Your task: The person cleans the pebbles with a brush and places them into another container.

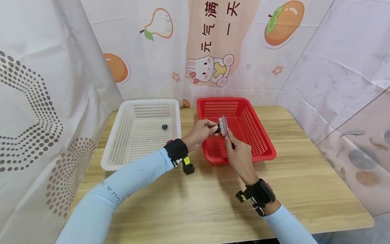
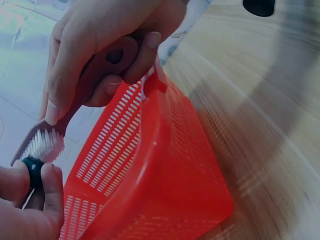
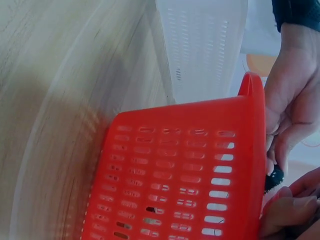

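My left hand (image 1: 199, 133) pinches a small, dark, rounded thing (image 2: 34, 171) between thumb and fingers. My right hand (image 1: 240, 154) grips a brush (image 1: 224, 125) by its brown handle, which has a hole near the end. White bristles (image 2: 45, 145) face the dark thing and touch it in the left wrist view. Both hands are over the red basket (image 1: 269, 150), near its left and front side. In the right wrist view the basket wall and the right fingers partly cover the work.
Left of the red basket stands a white basket (image 1: 110, 149) with another small dark thing (image 1: 165, 126) inside. Both baskets have slotted walls and rest on a wooden table (image 1: 195, 210). A printed curtain (image 1: 243, 67) hangs behind the table.
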`<state>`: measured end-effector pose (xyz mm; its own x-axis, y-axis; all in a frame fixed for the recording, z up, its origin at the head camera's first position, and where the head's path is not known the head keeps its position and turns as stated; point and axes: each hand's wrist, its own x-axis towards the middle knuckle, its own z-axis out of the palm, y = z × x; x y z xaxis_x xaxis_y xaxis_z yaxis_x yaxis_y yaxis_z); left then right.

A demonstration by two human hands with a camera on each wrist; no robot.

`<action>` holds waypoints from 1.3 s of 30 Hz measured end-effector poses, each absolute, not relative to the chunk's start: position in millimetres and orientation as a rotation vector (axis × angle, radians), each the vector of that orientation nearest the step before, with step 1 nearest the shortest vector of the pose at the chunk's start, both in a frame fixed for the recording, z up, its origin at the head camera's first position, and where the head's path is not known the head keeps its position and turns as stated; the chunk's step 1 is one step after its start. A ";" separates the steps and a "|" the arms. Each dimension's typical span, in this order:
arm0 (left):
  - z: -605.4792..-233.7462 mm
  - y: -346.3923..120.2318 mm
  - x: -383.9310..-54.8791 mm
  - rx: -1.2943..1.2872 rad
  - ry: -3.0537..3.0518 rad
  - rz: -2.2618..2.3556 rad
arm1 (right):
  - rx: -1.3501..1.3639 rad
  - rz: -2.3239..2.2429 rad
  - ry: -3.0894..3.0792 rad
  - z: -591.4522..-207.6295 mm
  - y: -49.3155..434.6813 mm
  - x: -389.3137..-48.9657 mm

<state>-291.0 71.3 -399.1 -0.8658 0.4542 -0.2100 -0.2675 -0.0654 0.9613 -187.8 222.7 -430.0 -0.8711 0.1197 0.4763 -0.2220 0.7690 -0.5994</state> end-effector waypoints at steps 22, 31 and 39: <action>-398.6 69.5 -290.3 0.156 1.674 2.033 | 0.115 0.841 -2.437 -429.0 217.9 -183.6; -398.0 69.2 -288.7 0.183 1.670 2.043 | 0.090 0.883 -2.492 -430.0 221.2 -182.9; -396.6 64.8 -293.5 0.171 1.694 2.010 | 0.112 0.928 -2.478 -428.4 221.6 -177.5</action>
